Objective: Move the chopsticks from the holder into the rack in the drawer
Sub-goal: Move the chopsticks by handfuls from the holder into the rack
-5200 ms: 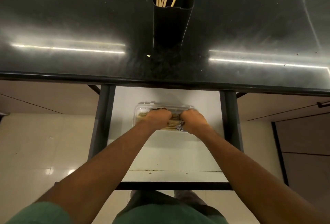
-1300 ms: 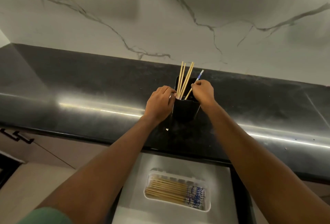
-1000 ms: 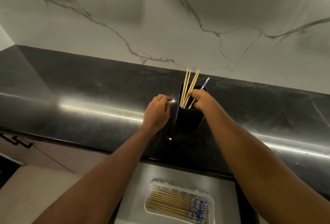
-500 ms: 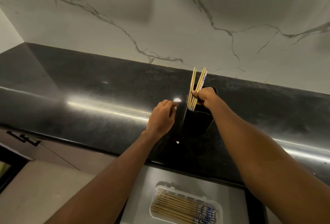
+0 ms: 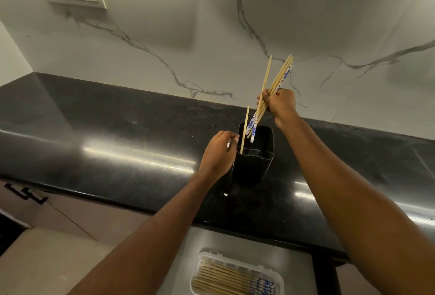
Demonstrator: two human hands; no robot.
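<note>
Above the black holder (image 5: 253, 155), the right hand (image 5: 280, 102) has its grip closed around a small bundle of wooden chopsticks (image 5: 273, 90), held near their middle. Their long axis runs from about 7 o'clock, where the blue-patterned lower ends reach just into the holder's mouth, up to about 1 o'clock, where the tips fan apart against the marble wall (image 5: 211, 35). One stick in the bundle splays nearer 12 o'clock than the rest.

Beside the holder at its 9 o'clock, the left hand (image 5: 219, 151) sits with curled fingers touching the rim. A single chopstick (image 5: 244, 130) stands almost upright against the near-left corner of the holder, right next to the left fingertips; I cannot tell whether that grip pinches it or only steadies the holder.

At 6 o'clock from the holder, past the front edge of the dark surface (image 5: 117, 148), the open drawer (image 5: 294, 271) holds the white rack (image 5: 235, 276), already filled with a layer of chopsticks lying roughly 9-to-3, patterned ends to the right.

My judgement: the bundle has to clear the holder, travel toward 6 o'clock and swing from near-vertical to lie along the rack's length. The left hand is nearer the lone stick, so it suits that pick.
</note>
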